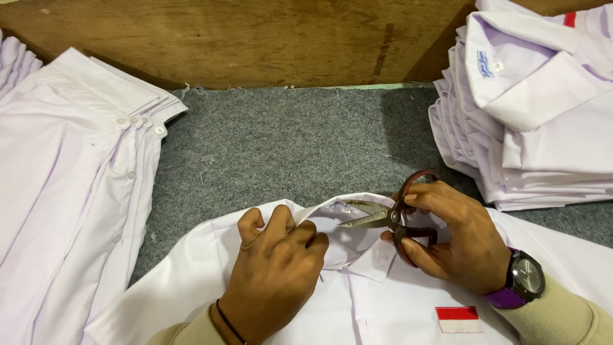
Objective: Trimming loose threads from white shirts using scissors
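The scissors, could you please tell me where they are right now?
In the head view, the scissors are in the right hand, right of centre, blades open over the shirt collar.

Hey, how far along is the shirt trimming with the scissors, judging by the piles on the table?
Possibly done: a folded stack of white shirts at right. In hand: the left hand pins the collar of the white shirt with a red-and-white patch, while the right hand holds open red-handled scissors at the collar. Possibly left: flat white shirts piled at left.
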